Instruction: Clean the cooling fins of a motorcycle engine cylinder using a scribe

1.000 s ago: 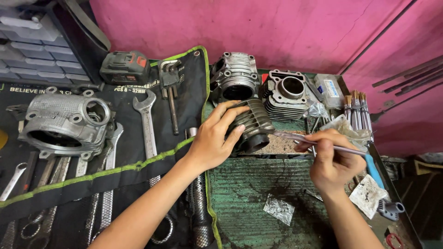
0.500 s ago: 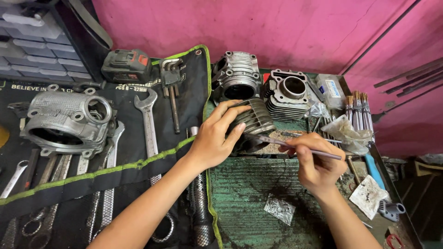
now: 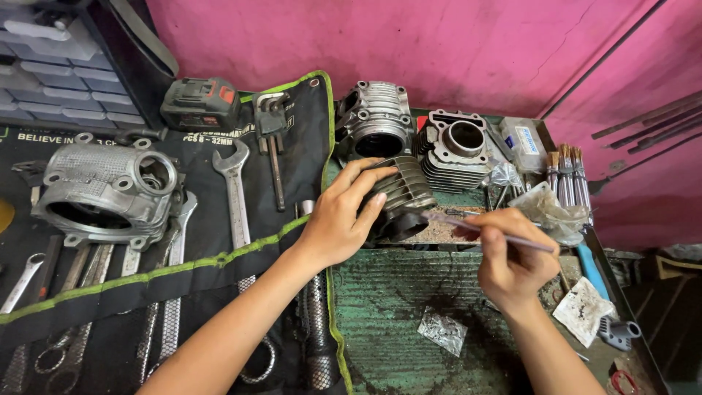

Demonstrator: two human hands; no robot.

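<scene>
Your left hand (image 3: 344, 219) wrapped the finned engine cylinder (image 3: 398, 199), which lay tipped on the green workbench (image 3: 395, 300), bore axis slanting down toward your right. Just beside its open mouth, your right hand (image 3: 512, 260) pinched a thin brush (image 3: 475, 228) pointing leftward at it.

Finned cylinder (image 3: 402, 197) right of tool roll (image 3: 146, 292); two cylinders (image 3: 417, 135) behind.

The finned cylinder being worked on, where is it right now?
In the head view it lies on its side at centre, gripped by the left hand, just in front of two other engine cylinders; finned cylinder.
</scene>
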